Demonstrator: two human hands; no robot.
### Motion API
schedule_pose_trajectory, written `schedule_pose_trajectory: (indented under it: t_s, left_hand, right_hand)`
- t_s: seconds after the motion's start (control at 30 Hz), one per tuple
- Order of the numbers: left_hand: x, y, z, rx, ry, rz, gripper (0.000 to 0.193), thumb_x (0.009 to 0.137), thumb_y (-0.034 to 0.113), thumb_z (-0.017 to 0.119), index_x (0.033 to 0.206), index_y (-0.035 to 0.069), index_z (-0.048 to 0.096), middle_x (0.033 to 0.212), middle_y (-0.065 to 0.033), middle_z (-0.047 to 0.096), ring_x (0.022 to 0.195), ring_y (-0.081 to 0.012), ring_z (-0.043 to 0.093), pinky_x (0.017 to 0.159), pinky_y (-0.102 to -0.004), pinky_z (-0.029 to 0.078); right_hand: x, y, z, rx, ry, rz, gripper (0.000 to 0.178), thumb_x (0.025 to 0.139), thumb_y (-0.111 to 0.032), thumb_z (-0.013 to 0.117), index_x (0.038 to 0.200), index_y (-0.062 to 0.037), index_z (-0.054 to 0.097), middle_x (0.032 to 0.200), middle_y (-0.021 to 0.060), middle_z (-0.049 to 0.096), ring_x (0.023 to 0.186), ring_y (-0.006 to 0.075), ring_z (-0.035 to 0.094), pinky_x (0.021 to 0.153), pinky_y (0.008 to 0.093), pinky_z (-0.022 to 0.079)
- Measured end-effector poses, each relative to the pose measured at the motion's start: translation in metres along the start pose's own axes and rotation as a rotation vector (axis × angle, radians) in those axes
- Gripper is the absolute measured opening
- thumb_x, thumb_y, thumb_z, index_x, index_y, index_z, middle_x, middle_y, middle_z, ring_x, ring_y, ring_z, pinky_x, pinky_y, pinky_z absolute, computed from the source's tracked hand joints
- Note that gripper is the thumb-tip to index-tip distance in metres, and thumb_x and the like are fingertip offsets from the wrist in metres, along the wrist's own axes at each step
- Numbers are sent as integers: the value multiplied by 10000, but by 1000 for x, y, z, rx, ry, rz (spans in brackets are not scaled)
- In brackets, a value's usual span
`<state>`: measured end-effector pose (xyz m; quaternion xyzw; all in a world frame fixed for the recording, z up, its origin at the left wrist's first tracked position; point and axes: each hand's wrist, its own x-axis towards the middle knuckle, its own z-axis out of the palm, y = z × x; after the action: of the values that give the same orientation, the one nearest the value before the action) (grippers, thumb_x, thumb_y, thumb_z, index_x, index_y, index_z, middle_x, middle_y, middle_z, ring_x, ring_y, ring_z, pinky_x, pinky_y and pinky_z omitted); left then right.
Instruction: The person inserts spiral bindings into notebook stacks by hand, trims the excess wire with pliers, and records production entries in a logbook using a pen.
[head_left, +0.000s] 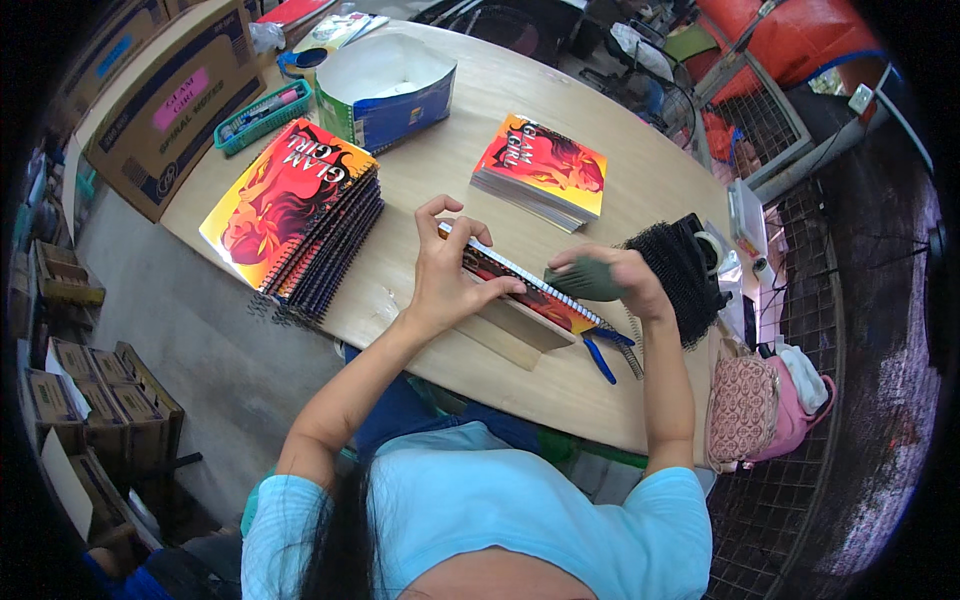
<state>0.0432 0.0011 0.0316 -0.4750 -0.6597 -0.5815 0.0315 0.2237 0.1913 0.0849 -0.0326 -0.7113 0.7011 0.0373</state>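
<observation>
Over a pale wooden tabletop [425, 185], an illustrated-cover notebook [541, 302] stood on edge before the person; the left hand [450, 278] gripped it between thumb and fingers; the right hand [636, 282] curled its fingers around a dark green object [588, 281].

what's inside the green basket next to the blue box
Slim items, probably pens or markers, lie in the green basket, some pinkish. They cover most of its floor, so anything beneath them cannot be seen.
</observation>
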Motion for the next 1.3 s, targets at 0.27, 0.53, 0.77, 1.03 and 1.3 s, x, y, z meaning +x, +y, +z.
schedule_pose_trajectory:
  t_s: [0.27,0.53,0.77,1.03,1.3]
  left_hand:
    - [2,-3,2,94,-23,66,601,509,380,898,853,50,533,1026,-161,386,975,-305,462,708,-380,469]
    - [-2,2,1,159,-19,60,641,509,466,875,878,69,532,1114,-166,364,984,-329,477,751,-426,441]
    - [-3,8,2,135,-30,-26,647,512,490,865,884,84,526,1155,-163,354,993,-348,476,809,-472,404]
    - [-3,2,2,65,-41,15,595,540,369,881,908,52,538,1121,-178,378,980,-302,491,744,-385,464]
    - [0,0,-4,-104,-74,-40,502,621,279,855,926,43,534,1104,-140,373,934,-235,458,761,-322,437]
  right_hand:
    - [-9,-10,-10,278,-102,-365,656,901,-589,388,1069,-15,659,1103,269,602,956,349,626,786,359,531]
    - [-17,-5,-20,390,-119,-470,801,847,-643,409,1158,69,603,1087,301,605,1018,378,607,755,391,542]
    - [-14,7,-1,-575,36,183,860,776,-664,488,1077,134,598,1106,211,627,1013,258,608,914,307,449]
    - [-2,10,1,-658,130,211,779,818,-600,484,1047,133,612,1181,224,586,1045,285,597,917,348,451]
    - [2,43,-14,36,179,-53,402,879,-302,588,1078,44,639,1100,153,638,949,216,610,878,348,463]
